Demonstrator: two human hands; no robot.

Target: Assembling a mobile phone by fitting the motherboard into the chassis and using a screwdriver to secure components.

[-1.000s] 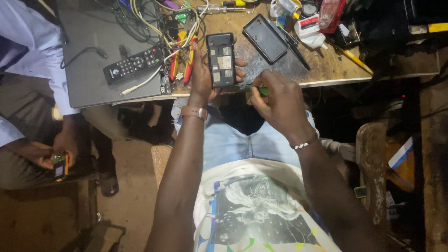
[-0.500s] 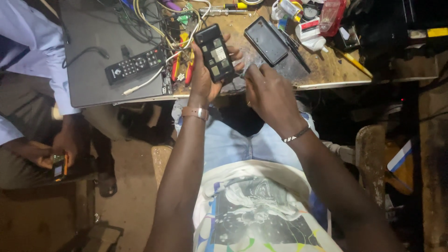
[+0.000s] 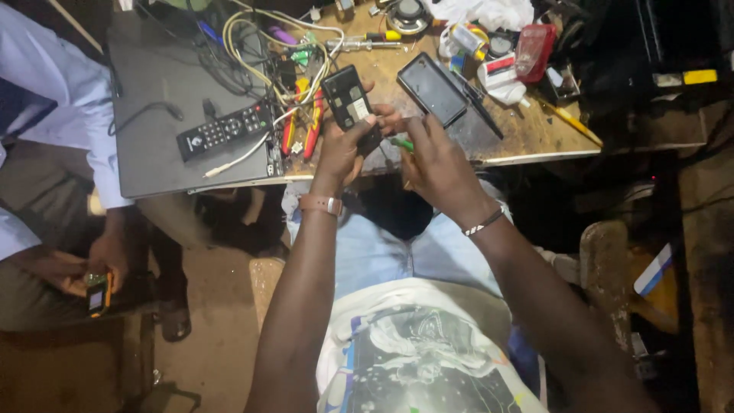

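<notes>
Beside the held phone (image 3: 350,103): remote (image 3: 226,131), pliers (image 3: 303,130), tangled wires (image 3: 264,46).

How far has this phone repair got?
The phone is already open, its insides showing, and a separate dark cover lies on the workbench. Now the left hand holds the phone while the right hand works at it with a green-handled tool. The cover is not yet back on.
</notes>
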